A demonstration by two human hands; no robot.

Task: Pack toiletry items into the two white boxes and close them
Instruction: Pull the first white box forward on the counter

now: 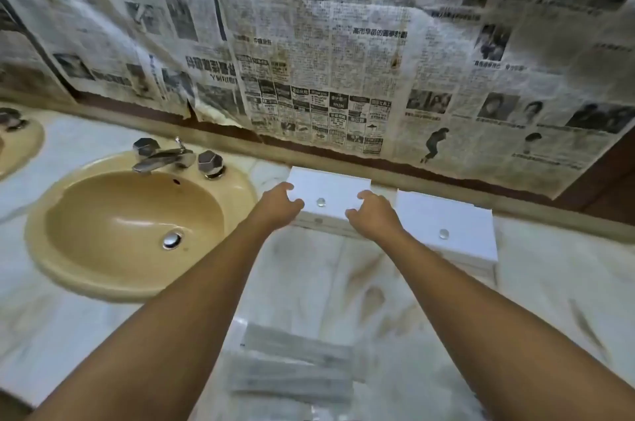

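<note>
Both hands are on the left white box (330, 192), in the middle of the frame by the wall. The left hand (279, 205) grips its left end and the right hand (372, 214) grips its right end. The box lies long from side to side. The right white box (446, 224) sits just beside it, shut. Wrapped toiletry packets (295, 365) wait low on the tabletop (532, 300). The sink (137, 228) is left.
</note>
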